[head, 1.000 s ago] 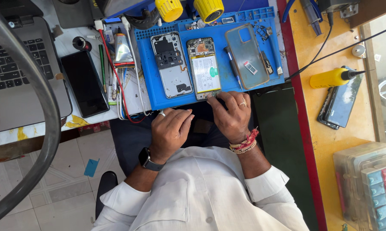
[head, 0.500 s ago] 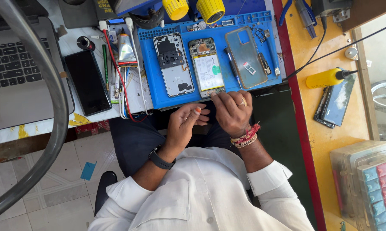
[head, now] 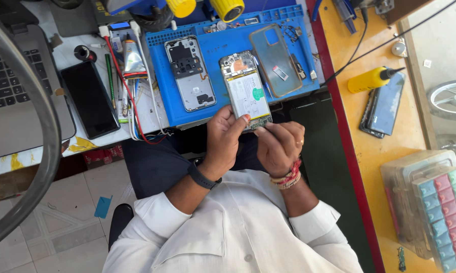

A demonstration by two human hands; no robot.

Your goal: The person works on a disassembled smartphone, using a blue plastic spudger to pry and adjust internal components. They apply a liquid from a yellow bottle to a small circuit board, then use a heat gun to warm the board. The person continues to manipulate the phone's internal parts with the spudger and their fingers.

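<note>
Change: both hands now sit higher at the mat's near edge, on the opened phone; half a second ago they were lower, over the lap.
Left hand (head: 224, 137): fingers closed on the lower left edge of the opened phone (head: 247, 92).
Right hand (head: 279, 145): fingertips pinch the phone's bottom edge.
Phone: back off, white battery showing, lying on the blue mat (head: 162, 96), its lower end overhanging the edge.
Beside it: a grey back frame (head: 190, 73) to the left, a clear case (head: 278, 59) to the right.
Further out: a black phone (head: 89, 99) and a laptop (head: 10, 96) at left, a yellow bottle (head: 370, 79) at right.
</note>
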